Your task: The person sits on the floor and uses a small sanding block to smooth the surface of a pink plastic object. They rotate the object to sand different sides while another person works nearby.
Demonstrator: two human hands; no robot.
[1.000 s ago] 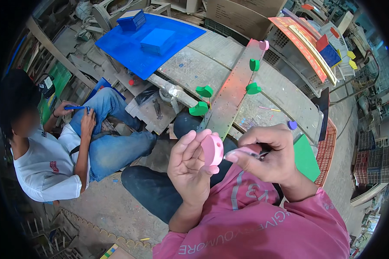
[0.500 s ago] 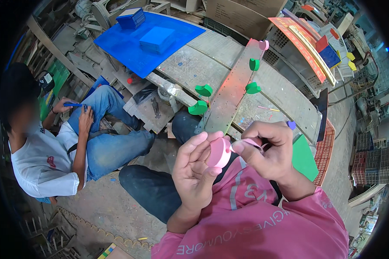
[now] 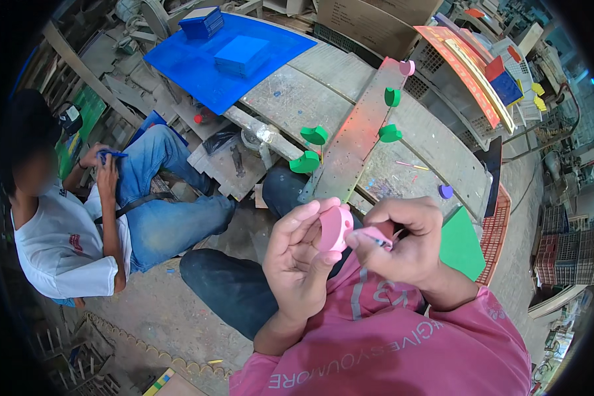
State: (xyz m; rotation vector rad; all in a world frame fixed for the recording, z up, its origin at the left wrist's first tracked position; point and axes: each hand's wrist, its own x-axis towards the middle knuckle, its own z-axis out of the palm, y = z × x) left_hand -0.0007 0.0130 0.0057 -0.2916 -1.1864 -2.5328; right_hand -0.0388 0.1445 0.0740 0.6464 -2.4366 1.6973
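My left hand [image 3: 296, 261] cups a pink rounded wooden piece [image 3: 333, 230] between fingers and thumb, its cut edge turned right. A small round hole shows in that edge. Close beside it, my right hand [image 3: 406, 231] is closed on a thin, folded-looking pink piece [image 3: 380, 236] with a brownish-red side; its kind I cannot make out. The right thumb tip is right by the wooden piece's edge. Beyond my hands, several green curved pieces [image 3: 389, 133] stand along a long perforated board [image 3: 350, 132], with a pink piece [image 3: 407, 68] at its far end.
The board lies across a slatted wooden table [image 3: 297, 79]. On the table are a blue sheet [image 3: 185, 63] with stacked blue blocks [image 3: 242, 55], and a small purple piece [image 3: 446, 191]. A green panel [image 3: 462, 244] and orange crate [image 3: 496, 234] stand right. A co-worker [image 3: 66, 224] sits left.
My right hand has turned slightly, and the folded pink piece has tilted away from the wooden piece, showing its hole more plainly. The co-worker's hands have moved a little left.
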